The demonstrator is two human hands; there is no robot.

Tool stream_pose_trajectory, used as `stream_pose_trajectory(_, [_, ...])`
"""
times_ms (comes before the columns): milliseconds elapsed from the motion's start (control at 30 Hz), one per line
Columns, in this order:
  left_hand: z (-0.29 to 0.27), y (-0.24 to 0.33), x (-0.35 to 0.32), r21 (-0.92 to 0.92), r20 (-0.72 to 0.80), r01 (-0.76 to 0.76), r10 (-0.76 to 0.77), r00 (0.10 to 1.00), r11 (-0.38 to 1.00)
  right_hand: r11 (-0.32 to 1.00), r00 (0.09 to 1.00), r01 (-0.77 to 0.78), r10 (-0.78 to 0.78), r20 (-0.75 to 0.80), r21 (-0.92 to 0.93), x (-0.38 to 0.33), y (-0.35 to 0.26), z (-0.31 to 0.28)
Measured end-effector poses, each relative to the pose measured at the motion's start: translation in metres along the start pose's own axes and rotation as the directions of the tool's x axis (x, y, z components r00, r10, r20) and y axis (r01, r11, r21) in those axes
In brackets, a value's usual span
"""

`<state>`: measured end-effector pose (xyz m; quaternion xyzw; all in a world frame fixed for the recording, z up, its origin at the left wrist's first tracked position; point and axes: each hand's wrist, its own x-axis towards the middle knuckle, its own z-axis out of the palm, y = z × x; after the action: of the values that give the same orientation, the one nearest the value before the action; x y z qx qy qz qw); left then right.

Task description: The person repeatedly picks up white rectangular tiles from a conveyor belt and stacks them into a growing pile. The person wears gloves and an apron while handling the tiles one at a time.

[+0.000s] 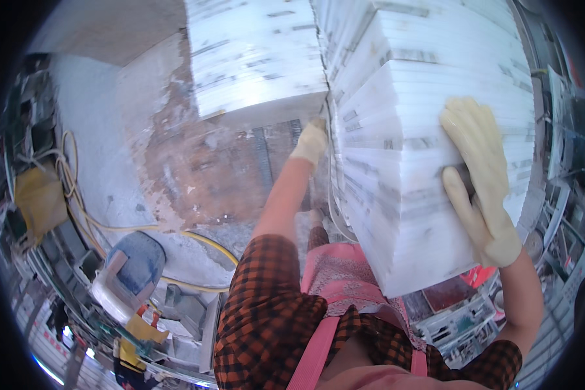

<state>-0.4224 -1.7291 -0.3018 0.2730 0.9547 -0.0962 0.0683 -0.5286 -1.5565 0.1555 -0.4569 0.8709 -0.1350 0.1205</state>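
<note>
A person wearing pale rubber gloves is standing beside a tall stack of white slabs [419, 227], which is filling the right of the view. The right hand [491, 185] is resting against its near face, thumb standing wide of the fingers; a dark patch is showing between them, and I cannot tell whether it is something being held. The left hand [312, 140] is reaching low past the stack's left side, its fingertips blurring, so its grip cannot be told. Another white stack [253, 58] is standing ahead, and a yellow hose [211, 244] is curving across the floor at left.
</note>
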Motion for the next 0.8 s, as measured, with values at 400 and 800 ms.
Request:
stream_pose_trajectory(400, [-0.107, 0.278, -0.426, -0.342, 0.853, 0.737, -0.521, -0.016, -0.583, 0.964, 0.901, 0.265, -0.257, -0.350, -0.026, -0.025, 0.013, 0.026])
stream_pose_trajectory(800, [-0.326, 0.904, -0.328, -0.308, 0.343, -0.183, 0.070, -0.937, -0.934, 0.415, 0.361, 0.800, -0.910, -0.205, -0.432, -0.018, 0.062, 0.055])
